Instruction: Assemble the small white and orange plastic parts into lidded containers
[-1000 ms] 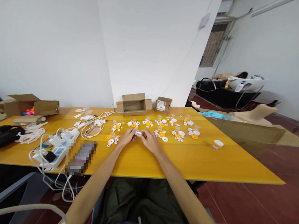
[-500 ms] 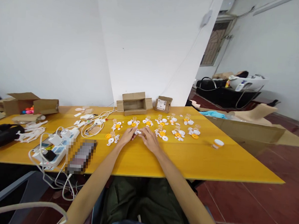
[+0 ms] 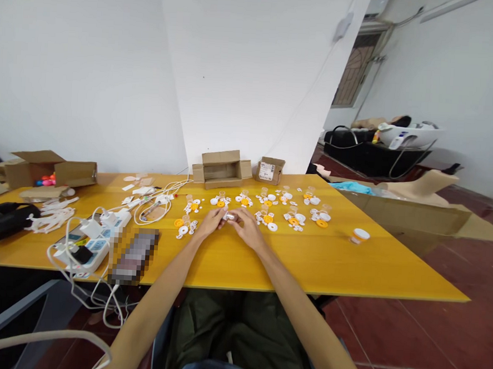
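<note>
The fingers of my left hand (image 3: 212, 222) and right hand (image 3: 245, 227) close in on each other, both grasping a small shiny piece (image 3: 229, 217) between their tips, above the table (image 3: 233, 261). It is too small for me to tell whether it is open, filled or fitted to anything. Beyond my fingertips, and out to either side, lie many little groups of loose parts: an orange disc (image 3: 321, 224), a white disc (image 3: 272, 227), a clear cup (image 3: 265, 210), a scatter of small white pieces (image 3: 192, 227) and more of the same. Well to the right of my fingers, apart from those groups, a white-lidded tub (image 3: 359, 236) stands upright and looks closed. Judging by how things lie, that tub is the only one that seems finished; the groups beyond my fingers are in separate pieces, so I take most of the work as left, with this piece somewhere partway.
</note>
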`<state>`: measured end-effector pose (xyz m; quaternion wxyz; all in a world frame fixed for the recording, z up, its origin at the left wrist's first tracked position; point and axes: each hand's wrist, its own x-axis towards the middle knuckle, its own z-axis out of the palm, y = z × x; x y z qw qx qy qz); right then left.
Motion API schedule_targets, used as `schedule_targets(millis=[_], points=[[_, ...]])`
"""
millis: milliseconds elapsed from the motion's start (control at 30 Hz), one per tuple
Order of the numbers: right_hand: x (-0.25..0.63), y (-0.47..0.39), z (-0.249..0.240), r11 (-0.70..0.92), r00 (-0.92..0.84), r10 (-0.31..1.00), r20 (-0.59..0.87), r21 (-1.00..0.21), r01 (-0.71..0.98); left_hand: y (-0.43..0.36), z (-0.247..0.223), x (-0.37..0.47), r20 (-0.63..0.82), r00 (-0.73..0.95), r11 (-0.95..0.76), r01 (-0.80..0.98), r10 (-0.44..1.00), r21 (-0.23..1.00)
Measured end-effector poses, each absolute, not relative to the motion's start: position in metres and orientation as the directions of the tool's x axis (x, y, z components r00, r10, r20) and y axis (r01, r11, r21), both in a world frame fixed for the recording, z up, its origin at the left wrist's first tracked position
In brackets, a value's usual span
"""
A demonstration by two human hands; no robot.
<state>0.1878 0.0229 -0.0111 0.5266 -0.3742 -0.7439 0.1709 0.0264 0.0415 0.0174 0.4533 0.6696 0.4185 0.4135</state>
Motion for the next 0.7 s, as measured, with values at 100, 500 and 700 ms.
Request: schedule_targets(millis=[100, 500, 700], points=[[0.1876, 0.023, -0.0106, 0.638, -0.141, 0.755, 0.641, -0.666, 0.387, 0.0417, 0.0176, 0.0264, 0.166, 0.31, -0.23, 0.182, 0.936, 0.956], [0.1883, 0.027, -0.0155, 0.607, -0.123, 0.771, 0.625, -0.663, 0.438, 0.0453, 0.0113, 0.0242, 0.162, 0.295, -0.223, 0.187, 0.942, 0.957], [0.1893, 0.0221, -0.0143, 0.681, -0.198, 0.699, 0.687, -0.555, 0.477, 0.0448, 0.0131, 0.0244, 0.142, 0.304, -0.21, 0.204, 0.942, 0.956]])
